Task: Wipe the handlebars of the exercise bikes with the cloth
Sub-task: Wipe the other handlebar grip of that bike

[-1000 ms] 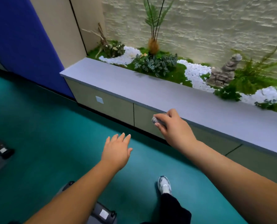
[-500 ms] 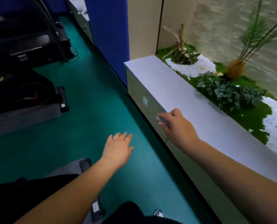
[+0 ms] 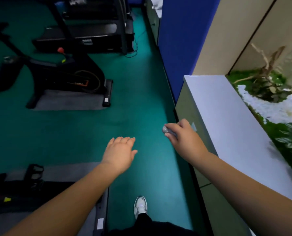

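My right hand [image 3: 184, 138] grips a small bunched grey cloth [image 3: 167, 130]; only its end shows past my fingers. It hangs over the green floor beside the grey ledge. My left hand [image 3: 119, 152] is held out flat, fingers straight, holding nothing, a little left of the right hand. A black exercise bike [image 3: 60, 74] stands on a grey mat at the upper left; its handlebars are out of frame. Part of a second bike [image 3: 22, 189] lies at the lower left, by my left forearm.
A grey ledge [image 3: 227, 116] with a planter of greenery and white pebbles [image 3: 269, 103] runs along the right. A blue wall panel [image 3: 181, 40] stands ahead. A treadmill [image 3: 90, 31] sits at the top. Green floor [image 3: 133, 99] forms an aisle between bikes and ledge. My shoe [image 3: 140, 206] is below.
The view has swung left, from the planter and ledge toward the aisle and the bikes. Both hands keep their pose; the right still grips the cloth.
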Tool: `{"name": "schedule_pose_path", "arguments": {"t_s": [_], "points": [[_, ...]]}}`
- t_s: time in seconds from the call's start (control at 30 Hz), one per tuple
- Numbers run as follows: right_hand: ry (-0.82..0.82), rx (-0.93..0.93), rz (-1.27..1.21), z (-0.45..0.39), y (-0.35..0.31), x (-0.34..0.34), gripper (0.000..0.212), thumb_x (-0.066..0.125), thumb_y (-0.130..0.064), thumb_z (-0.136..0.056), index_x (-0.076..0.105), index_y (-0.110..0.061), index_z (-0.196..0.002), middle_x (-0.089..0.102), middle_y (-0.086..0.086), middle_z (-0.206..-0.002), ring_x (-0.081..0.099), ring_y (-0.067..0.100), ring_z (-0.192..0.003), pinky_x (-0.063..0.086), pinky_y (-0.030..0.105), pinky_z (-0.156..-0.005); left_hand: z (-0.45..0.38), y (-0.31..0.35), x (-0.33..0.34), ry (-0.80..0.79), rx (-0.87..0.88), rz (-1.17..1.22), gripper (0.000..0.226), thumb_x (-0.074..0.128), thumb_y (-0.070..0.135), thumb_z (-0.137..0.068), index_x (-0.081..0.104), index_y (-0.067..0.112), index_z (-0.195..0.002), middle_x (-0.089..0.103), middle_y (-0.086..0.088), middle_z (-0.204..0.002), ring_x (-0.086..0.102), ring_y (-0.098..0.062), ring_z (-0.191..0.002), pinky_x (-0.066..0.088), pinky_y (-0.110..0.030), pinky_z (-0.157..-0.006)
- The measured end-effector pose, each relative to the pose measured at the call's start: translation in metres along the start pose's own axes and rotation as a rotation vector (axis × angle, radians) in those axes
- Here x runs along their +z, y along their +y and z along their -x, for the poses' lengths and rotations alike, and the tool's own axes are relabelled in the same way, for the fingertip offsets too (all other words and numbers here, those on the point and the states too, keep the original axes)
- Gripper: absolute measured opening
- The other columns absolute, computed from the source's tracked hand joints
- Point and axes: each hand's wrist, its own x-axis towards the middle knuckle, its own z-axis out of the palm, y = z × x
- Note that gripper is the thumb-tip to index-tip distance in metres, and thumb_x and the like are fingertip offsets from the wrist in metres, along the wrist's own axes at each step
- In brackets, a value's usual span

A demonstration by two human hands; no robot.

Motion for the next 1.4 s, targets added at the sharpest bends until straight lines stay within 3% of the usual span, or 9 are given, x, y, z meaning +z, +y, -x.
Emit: {"name": "schedule_pose_path", "arguments": {"t_s": [0.43, 0.83, 1.07, 1.2, 1.4], "points": [[-0.103, -0.17, -0.048, -0.214, 0.001, 0.034, 0.035, 0.054, -0.035, -0.092, 0.054, -0.025, -0.125, 0.038, -0.002, -0.098, 0.056, 0.025, -0.079, 0.049, 0.034, -0.073, -0.145, -0.08, -0.048, 0.049, -0.169, 0.035, 0.051, 0.04, 0.044, -0.096, 0.035, 0.023, -0.142, 0.047, 0.001, -0.14, 0.039, -0.02, -0.129, 0.026, -0.036, -0.109], [-0.309, -0.55, -0.05, -0.463, -0.02, 0.072, 0.035, 0.055, -0.035, -0.092, 0.055, -0.026, -0.126, 0.041, 0.0, -0.101, 0.056, 0.027, -0.078, 0.051, 0.036, -0.071, -0.281, -0.151, -0.072, 0.11, -0.619, 0.103, 0.051, 0.044, 0.043, -0.093, 0.04, 0.022, -0.14, 0.052, 0.001, -0.136, 0.043, -0.022, -0.127, 0.03, -0.036, -0.106], [-0.466, -0.767, -0.086, -0.545, -0.074, 0.119, 0.035, 0.057, -0.035, -0.09, 0.056, -0.027, -0.125, 0.042, -0.002, -0.104, 0.057, 0.025, -0.084, 0.047, 0.032, -0.071, -0.295, -0.185, -0.083, 0.151, -0.867, 0.12, 0.05, 0.043, 0.041, -0.094, 0.039, 0.024, -0.14, 0.049, 0.004, -0.139, 0.042, -0.02, -0.126, 0.032, -0.033, -0.102], [-0.527, -0.887, -0.141, -0.578, -0.121, 0.151, 0.036, 0.06, -0.032, -0.089, 0.057, -0.025, -0.124, 0.04, -0.003, -0.099, 0.054, 0.02, -0.084, 0.037, 0.024, -0.07, -0.289, -0.219, -0.083, 0.143, -1.006, 0.124, 0.05, 0.042, 0.042, -0.094, 0.039, 0.024, -0.141, 0.046, 0.003, -0.143, 0.04, -0.021, -0.129, 0.031, -0.034, -0.104], [-0.623, -1.017, -0.154, -0.614, -0.204, 0.187, 0.037, 0.061, -0.033, -0.088, 0.056, -0.028, -0.124, 0.04, -0.005, -0.098, 0.054, 0.016, -0.081, 0.048, 0.033, -0.077, -0.287, -0.284, -0.089, 0.199, -1.161, 0.162, 0.049, 0.038, 0.042, -0.096, 0.037, 0.024, -0.142, 0.042, 0.005, -0.145, 0.036, -0.018, -0.132, 0.027, -0.033, -0.106]]}}
